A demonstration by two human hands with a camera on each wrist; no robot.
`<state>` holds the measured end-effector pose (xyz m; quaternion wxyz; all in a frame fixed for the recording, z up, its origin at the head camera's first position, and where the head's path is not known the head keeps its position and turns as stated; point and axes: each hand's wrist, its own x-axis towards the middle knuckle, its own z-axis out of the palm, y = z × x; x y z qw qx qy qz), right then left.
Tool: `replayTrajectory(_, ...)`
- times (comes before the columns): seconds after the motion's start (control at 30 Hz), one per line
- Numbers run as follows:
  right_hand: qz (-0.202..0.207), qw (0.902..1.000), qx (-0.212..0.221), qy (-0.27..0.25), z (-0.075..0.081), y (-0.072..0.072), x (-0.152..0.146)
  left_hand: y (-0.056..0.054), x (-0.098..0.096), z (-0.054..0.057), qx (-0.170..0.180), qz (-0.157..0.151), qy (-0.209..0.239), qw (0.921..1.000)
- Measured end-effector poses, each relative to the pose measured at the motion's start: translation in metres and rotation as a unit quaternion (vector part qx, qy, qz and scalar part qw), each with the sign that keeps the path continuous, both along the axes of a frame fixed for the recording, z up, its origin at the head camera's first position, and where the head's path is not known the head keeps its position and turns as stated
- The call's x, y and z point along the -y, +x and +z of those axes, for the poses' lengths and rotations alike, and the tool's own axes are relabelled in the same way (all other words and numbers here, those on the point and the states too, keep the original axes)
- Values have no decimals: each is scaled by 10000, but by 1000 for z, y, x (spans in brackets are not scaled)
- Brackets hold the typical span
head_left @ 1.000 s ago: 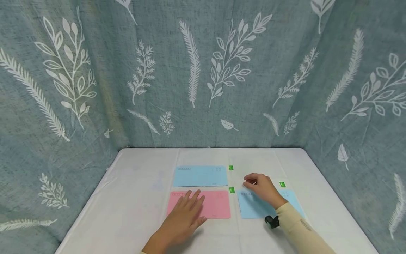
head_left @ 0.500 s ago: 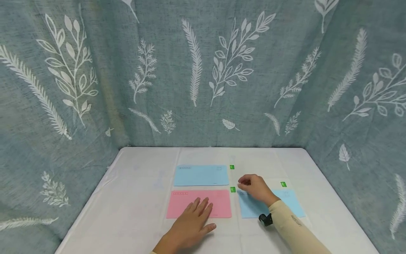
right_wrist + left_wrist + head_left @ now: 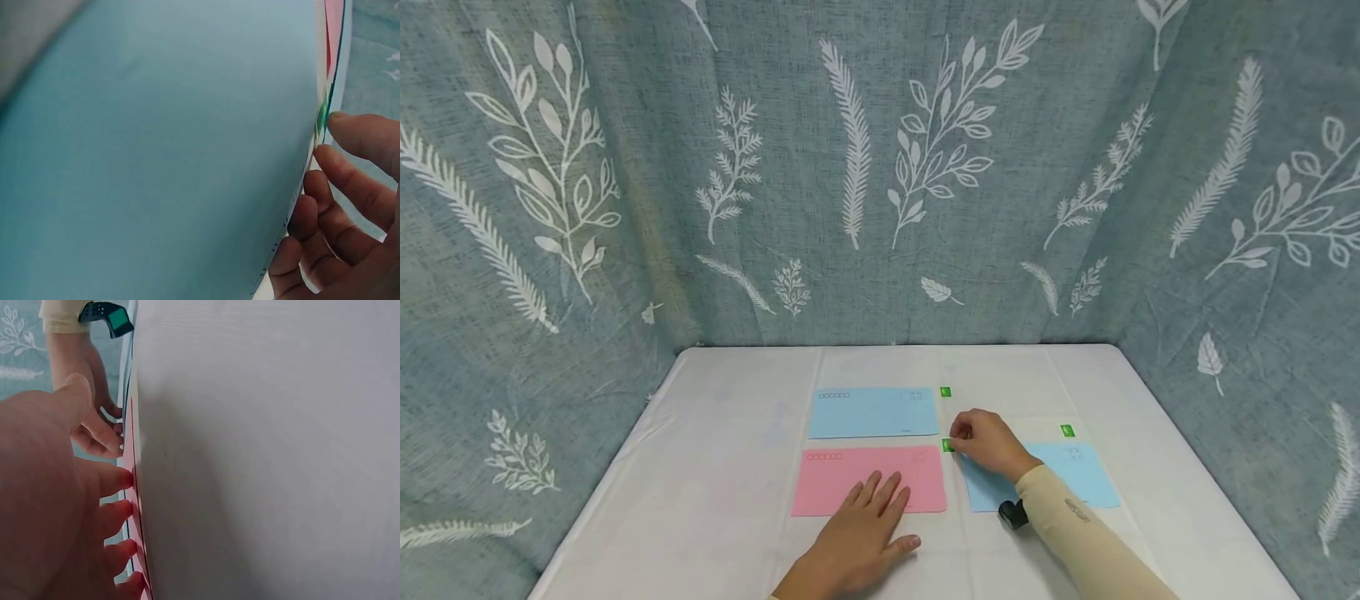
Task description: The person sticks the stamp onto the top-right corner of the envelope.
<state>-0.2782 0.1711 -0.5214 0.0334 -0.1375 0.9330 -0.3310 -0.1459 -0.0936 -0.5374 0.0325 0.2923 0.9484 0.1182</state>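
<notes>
My left hand (image 3: 857,533) lies with spread fingers across the lower edge of the pink envelope (image 3: 820,483); in the left wrist view its fingertips (image 3: 128,509) touch the pink paper. Over the upper left part of the right blue envelope (image 3: 1075,475) is my right hand (image 3: 988,442). Its thumb and index finger reach a small green stamp (image 3: 947,446) lying between the pink and blue envelopes. Seen from the right wrist, the thumb tip (image 3: 337,119) meets or nearly meets the green stamp (image 3: 322,117), and a gap separates thumb and index finger. The other fingers are loosely bent.
Behind the pink envelope lies another blue envelope (image 3: 872,414), with a green stamp (image 3: 945,392) at its right. One more green stamp (image 3: 1067,431) sits just behind the right blue envelope. A patterned curtain (image 3: 880,167) surrounds the white table (image 3: 715,467).
My right hand has moved left and down from above the right blue envelope to the nearer middle stamp. The left hand has slid a little right and toward me on the pink envelope.
</notes>
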Motion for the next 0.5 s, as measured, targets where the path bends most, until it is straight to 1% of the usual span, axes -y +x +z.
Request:
replayTrajectory(0.07,30,10000,0,68,1,0,2,1,-1,2,11,-30,5,10000)
replayTrajectory(0.2,53,9998,32,163,1,-1,3,4,-3,11,89,-62,-37,9999)
replayTrajectory(0.33,53,9999,36,118,3,-2,4,8,-6,21,146,-32,-110,9998)
replayTrajectory(0.4,73,9999,36,70,2,-3,4,9,-7,22,189,-27,-101,9998)
replayTrajectory(0.5,126,9999,70,-8,1,-4,5,8,-7,20,212,-41,-84,9997)
